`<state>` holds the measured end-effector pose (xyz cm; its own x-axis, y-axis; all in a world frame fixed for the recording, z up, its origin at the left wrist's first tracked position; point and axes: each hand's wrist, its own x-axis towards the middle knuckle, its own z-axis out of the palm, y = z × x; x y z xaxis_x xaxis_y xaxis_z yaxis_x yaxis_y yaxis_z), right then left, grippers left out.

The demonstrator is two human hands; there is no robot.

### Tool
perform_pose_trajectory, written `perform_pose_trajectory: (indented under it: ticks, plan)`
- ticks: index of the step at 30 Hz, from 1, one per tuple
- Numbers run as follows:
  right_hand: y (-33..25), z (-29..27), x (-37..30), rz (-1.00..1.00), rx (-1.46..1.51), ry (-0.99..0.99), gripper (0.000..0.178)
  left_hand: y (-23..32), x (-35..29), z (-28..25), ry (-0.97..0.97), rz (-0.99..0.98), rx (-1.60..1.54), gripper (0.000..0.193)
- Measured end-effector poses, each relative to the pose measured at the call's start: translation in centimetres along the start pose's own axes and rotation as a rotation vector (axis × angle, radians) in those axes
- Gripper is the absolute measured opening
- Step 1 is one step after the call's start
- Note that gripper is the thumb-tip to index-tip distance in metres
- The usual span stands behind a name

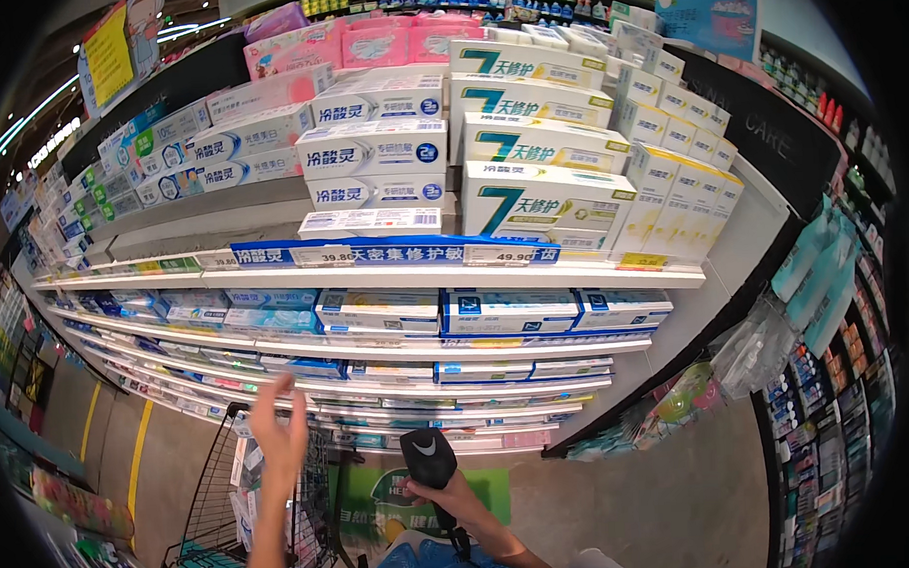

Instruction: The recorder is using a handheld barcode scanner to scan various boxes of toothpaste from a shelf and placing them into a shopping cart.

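Note:
My left hand point(277, 430) is raised in front of the lower shelves, beside the cart. It is a little smeared by motion; its fingers are apart and nothing shows in them. My right hand point(454, 496) is wrapped round the handle of a black handheld scanner point(428, 458), whose head points toward the shelves. Under my left forearm stands a black wire cart point(204, 493) with white boxes point(246, 460) in it. Nearest above both hands are the lower shelf rows, with blue-and-white toothpaste boxes point(483, 371) lying flat.
Large white toothpaste boxes point(547, 203) are stacked on the top shelf point(474, 273), with pink packs point(376, 44) behind. Clear plastic packs point(757, 344) hang off the right side of the unit. A green floor mat point(487, 488) lies beneath the scanner.

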<state>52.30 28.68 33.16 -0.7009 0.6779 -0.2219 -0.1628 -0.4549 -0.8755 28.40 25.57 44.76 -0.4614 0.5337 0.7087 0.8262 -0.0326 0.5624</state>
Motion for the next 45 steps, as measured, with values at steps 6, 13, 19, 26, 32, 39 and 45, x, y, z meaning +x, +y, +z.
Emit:
perform_pose_trajectory:
  ticks: [6,13,19,26,32,39,45]
  plan:
    - [-1.1,-1.1,-1.2,-0.096,0.011,0.056,0.031,8.2,22.0,4.7,-0.015,0.599,0.19,0.039]
    - [-0.7,-3.6,-4.2,-0.192,0.069,0.264,0.03,6.1,29.9,9.8,-0.372,0.591,0.242,0.051]
    - [-1.9,-4.9,-4.5,-0.179,0.039,0.356,0.029,8.0,29.9,8.5,-0.383,0.566,0.057,0.046]
    - [-1.4,-4.1,-4.0,-0.202,0.072,0.302,0.027,9.3,24.1,5.8,-0.433,0.609,0.004,0.043]
    - [-1.5,-2.1,-3.8,-0.191,0.062,0.232,0.025,7.1,22.4,7.4,-0.364,0.518,0.109,0.048]
    - [-0.7,-2.8,-3.8,-0.176,0.083,0.245,0.025,6.4,21.8,9.1,-0.208,0.687,0.191,0.051]
    - [-1.1,-3.3,-3.6,-0.185,0.128,0.283,0.019,5.8,22.2,9.2,-0.24,0.65,0.159,0.058]
